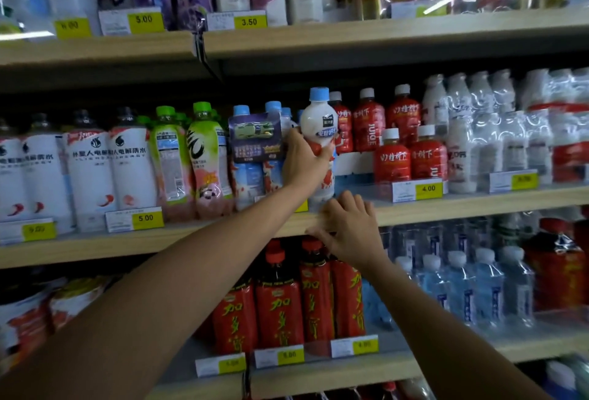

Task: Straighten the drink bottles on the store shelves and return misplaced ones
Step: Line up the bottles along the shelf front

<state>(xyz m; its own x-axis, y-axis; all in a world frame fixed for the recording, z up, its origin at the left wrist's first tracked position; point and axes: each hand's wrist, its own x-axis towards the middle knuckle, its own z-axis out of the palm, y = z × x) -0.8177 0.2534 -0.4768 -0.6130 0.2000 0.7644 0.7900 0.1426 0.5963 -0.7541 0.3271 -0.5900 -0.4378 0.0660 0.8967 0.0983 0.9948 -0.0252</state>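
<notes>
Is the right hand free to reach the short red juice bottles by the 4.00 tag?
Probably yes: the right hand rests on the shelf edge holding nothing, and the red juice bottles stand unblocked nearby.

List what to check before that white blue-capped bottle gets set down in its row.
1. Left hand grip on the white bottle: ok, fingers wrap its middle.
2. Bottle upright: ok, nearly vertical.
3. Label facing out: ok, print faces the aisle.
4. Right row: ok, blue-capped bottles stand just left of it, red juice bottles to its right.
5. Base seated on the shelf: cannot tell, forearm and right hand hide it.
6. Right hand clear of the bottle: cannot tell, it rests on the shelf edge by the base.
</notes>
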